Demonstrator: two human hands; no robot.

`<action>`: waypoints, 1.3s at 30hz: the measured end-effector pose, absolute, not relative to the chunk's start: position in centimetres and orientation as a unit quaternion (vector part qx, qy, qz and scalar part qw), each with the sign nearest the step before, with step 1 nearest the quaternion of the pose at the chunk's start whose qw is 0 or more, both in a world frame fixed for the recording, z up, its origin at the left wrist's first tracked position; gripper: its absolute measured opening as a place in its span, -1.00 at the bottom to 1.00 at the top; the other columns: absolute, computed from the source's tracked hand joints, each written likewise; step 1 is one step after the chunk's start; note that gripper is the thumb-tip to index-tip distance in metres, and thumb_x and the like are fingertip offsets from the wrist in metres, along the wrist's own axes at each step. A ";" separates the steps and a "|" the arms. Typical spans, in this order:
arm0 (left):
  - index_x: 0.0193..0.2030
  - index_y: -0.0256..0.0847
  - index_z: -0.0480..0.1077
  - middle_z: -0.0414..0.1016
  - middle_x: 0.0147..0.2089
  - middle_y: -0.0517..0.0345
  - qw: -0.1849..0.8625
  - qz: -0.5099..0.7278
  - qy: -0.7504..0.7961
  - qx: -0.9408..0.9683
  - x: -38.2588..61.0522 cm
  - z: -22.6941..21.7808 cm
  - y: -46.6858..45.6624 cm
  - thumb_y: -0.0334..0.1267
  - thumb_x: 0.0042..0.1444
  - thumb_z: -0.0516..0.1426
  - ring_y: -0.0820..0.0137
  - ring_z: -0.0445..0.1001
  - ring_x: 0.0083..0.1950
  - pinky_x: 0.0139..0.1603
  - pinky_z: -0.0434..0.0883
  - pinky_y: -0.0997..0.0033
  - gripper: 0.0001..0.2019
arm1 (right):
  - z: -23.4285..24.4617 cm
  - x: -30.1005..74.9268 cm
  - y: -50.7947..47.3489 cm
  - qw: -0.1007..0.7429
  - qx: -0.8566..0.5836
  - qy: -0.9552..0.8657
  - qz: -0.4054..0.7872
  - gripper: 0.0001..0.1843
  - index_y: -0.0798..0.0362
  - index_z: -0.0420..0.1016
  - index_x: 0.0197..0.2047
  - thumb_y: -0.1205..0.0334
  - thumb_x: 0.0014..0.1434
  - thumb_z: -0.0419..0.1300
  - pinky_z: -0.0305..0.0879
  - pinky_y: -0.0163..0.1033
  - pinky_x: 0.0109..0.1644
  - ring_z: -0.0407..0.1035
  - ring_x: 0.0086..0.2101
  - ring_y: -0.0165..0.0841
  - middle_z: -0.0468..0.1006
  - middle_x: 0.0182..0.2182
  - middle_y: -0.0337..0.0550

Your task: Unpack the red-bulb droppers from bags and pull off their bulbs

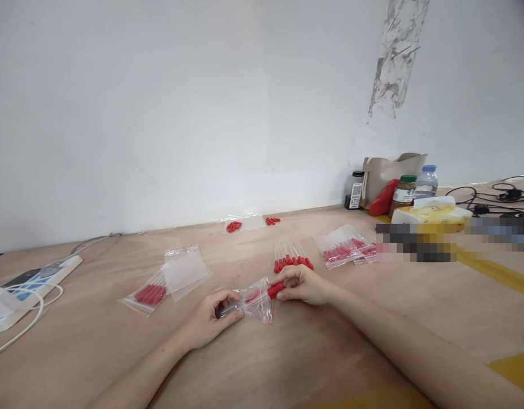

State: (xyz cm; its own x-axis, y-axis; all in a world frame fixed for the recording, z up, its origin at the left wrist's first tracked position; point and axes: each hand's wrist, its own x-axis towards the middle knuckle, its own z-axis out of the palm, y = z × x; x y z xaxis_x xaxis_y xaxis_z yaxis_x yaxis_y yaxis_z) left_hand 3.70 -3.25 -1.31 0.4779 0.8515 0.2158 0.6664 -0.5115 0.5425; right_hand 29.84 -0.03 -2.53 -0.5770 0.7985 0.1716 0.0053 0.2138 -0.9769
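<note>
My left hand (pixel 211 318) is closed on the gathered end of a clear zip bag (pixel 262 309) above the table. Some red shows through the bag's plastic. At the bag's mouth, my right hand (pixel 302 286) pinches a red-tipped stick (pixel 275 290), its red end outside or at the opening; the rest is hidden by plastic. Just beyond my right hand lies a row of several thin pale sticks with red tips (pixel 292 261). A bag of red-tipped sticks (pixel 150 293) and an unfilled-looking clear bag (pixel 186 270) lie to the left.
More filled bags (pixel 342 250) lie at right, beside a pixelated patch. Small red pieces (pixel 233 226) lie by the wall. A power strip (pixel 32 289) with white cables is at left. Back right stand a jar (pixel 404 193), bottles, a beige bag (pixel 387 173), a tissue pack (pixel 430 213) and black cables.
</note>
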 end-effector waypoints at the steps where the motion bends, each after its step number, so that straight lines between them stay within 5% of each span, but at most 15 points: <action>1: -0.24 -0.19 0.35 0.33 -0.39 0.22 0.197 0.234 0.455 0.836 3.7 -1.3 -3.3 -0.07 0.06 0.04 0.50 0.22 -0.44 -0.44 0.18 0.53 -0.75 | -2.4 29.9 0.0 0.353 -0.292 -0.669 0.585 -0.51 0.15 0.46 -0.19 0.11 -0.23 0.34 0.33 -0.28 -0.28 0.40 -0.43 -0.44 0.53 -0.43 -0.17; 15: -0.23 -0.17 0.35 0.35 -0.40 0.23 0.204 0.227 0.469 0.829 3.9 -1.0 -3.4 -0.04 0.06 0.04 0.49 0.21 -0.44 -0.43 0.19 0.52 -0.73 | 0.5 34.9 2.7 0.453 -0.366 -0.538 0.609 -0.70 0.11 0.48 -0.34 0.18 -0.19 0.34 0.25 -0.40 -0.47 0.31 -0.57 -0.55 0.52 -0.48 -0.21; 21: -0.24 -0.17 0.36 0.36 -0.40 0.23 0.208 0.221 0.470 0.829 4.0 -0.8 -3.4 -0.04 0.06 0.03 0.49 0.22 -0.44 -0.44 0.17 0.53 -0.73 | 0.6 33.8 4.0 0.547 -0.430 -0.579 0.426 -0.68 0.11 0.43 -0.28 0.11 -0.10 0.26 0.33 -0.30 -0.37 0.36 -0.49 -0.46 0.51 -0.42 -0.14; 28: -0.23 -0.18 0.35 0.36 -0.38 0.22 0.203 0.221 0.472 0.829 4.0 -0.8 -3.5 -0.06 0.06 0.04 0.49 0.22 -0.44 -0.43 0.18 0.52 -0.74 | -0.1 27.9 3.4 0.350 -0.425 -0.835 0.007 -0.79 0.10 0.45 -0.22 0.35 0.14 0.01 0.24 -0.29 -0.21 0.34 -0.30 -0.40 0.39 -0.26 -0.06; 34: -0.22 -0.17 0.33 0.36 -0.35 0.22 0.204 0.229 0.462 0.832 3.8 -1.2 -3.3 -0.10 0.06 0.05 0.48 0.23 -0.41 -0.40 0.19 0.51 -0.77 | -0.9 26.2 3.3 0.156 -0.436 -0.877 -0.133 -0.79 0.13 0.43 -0.24 0.39 0.16 -0.02 0.18 -0.30 -0.35 0.33 -0.36 -0.35 0.38 -0.27 -0.01; 39: -0.21 -0.16 0.34 0.36 -0.33 0.22 0.208 0.222 0.464 0.832 3.8 -1.1 -3.3 -0.08 0.07 0.04 0.48 0.23 -0.41 -0.40 0.18 0.52 -0.76 | -1.0 26.0 2.7 0.112 -0.400 -0.883 -0.220 -0.81 0.17 0.42 -0.27 0.43 0.13 0.00 0.14 -0.22 -0.28 0.29 -0.30 -0.28 0.40 -0.29 0.03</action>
